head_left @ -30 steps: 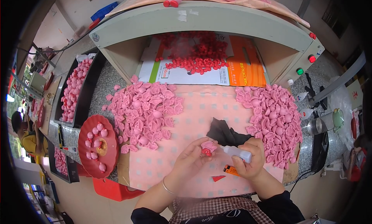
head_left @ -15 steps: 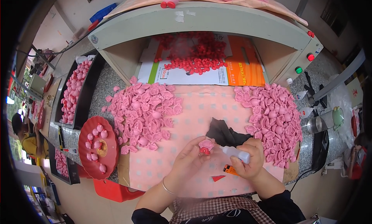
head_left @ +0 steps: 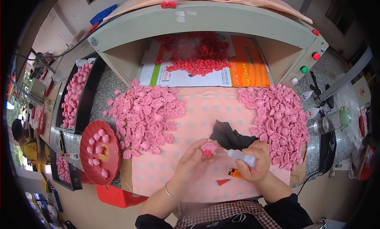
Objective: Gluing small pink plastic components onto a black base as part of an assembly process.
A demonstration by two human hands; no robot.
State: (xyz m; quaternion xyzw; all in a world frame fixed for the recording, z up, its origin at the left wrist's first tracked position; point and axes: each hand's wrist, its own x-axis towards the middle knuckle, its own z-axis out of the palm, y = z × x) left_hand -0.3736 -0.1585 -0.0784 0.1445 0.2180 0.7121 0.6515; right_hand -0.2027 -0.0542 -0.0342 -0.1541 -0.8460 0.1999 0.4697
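Observation:
Between the fingers of my left hand [head_left: 192,157] is a small pink shell piece [head_left: 209,147] with a red part at its lower edge. My right hand [head_left: 255,162] is wrapped round a small translucent squeeze bottle [head_left: 242,157], its nozzle pointing left at the pink piece. A narrow gap seems to lie between nozzle and piece. Behind both hands a crumpled black cloth [head_left: 227,136] lies on the pink checked cloth [head_left: 194,114]. Heaps of pink shell pieces flank the hands, one at left [head_left: 144,114] and one at right [head_left: 283,126].
A grey open-fronted box [head_left: 198,23] stands ahead, with many small red parts [head_left: 196,66] on cardboard inside. At left are a red scalloped plate [head_left: 113,165] of pink figures and a black bin [head_left: 93,86]. A red scrap [head_left: 223,182] and an orange-black item [head_left: 234,173] lie near me. Another person [head_left: 33,145] is far left.
My left hand and the pink piece have shifted very slightly to the left. The right hand and the bottle stay almost where they were; the whole view has drifted a little.

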